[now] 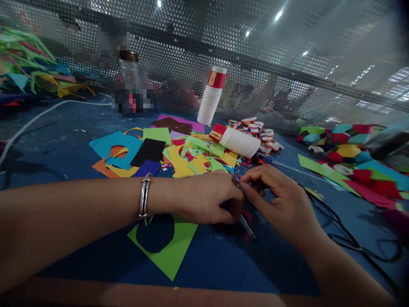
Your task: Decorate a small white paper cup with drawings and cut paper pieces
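My left hand [214,198], with a silver bangle [145,198] on its wrist, is closed with its fingers curled down. From under these fingers sticks out a slim silvery tool [247,226]; its other end is hidden, so its kind is unclear. My right hand [279,198] meets the left fingertips, thumb and forefinger pinched together on something too small or covered to name. Beneath my left wrist lies a green paper sheet [174,260] with a large rounded hole cut out. Small red scraps lie below the hands.
Behind my hands is a pile of coloured paper and scraps [179,160]. One stack of paper cups [209,100] stands upright; another stack [241,140] lies on its side. Colourful paper shapes [348,143] and a black cable [338,230] are right. A perforated metal screen [179,55] rises behind.
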The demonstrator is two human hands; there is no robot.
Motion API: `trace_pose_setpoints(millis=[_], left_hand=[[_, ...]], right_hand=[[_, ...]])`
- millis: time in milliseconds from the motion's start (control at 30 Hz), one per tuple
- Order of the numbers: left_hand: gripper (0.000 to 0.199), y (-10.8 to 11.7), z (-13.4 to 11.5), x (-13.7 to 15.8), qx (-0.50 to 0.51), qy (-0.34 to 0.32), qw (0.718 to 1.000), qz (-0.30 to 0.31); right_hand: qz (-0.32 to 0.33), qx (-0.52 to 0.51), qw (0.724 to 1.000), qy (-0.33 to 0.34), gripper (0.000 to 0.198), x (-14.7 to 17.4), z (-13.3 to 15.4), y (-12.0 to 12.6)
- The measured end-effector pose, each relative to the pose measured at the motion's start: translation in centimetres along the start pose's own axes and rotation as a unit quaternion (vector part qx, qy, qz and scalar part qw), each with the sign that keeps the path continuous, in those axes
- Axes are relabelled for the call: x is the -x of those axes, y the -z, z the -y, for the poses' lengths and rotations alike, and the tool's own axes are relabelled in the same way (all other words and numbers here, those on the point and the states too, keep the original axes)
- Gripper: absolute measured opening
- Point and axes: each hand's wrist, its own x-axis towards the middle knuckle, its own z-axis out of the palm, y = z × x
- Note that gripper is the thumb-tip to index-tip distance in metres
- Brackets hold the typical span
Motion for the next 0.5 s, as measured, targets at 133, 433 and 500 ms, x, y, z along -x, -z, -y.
trace_pose_setpoints(millis=[133,433,500], left_hand=[[0.005,0.19,0.33,-0.22,0.019,0.012,0.999,-0.032],[0.005,0.46,0.68,-0.38,0.026,0.085,0.989,-0.120],[0.006,0.35,0.79,-0.41,0.015,0.090,0.986,-0.141]], right_hand=[[-0.015,0.004,1.000,-0.018,0.005,0.11,0.11,0.14],[0.006,-0.016,0.998,-0.061,0.011,0.08,0.43,0.34],[0.024,-0.020,0.997,-0.067,0.014,0.17,0.61,0.47]])
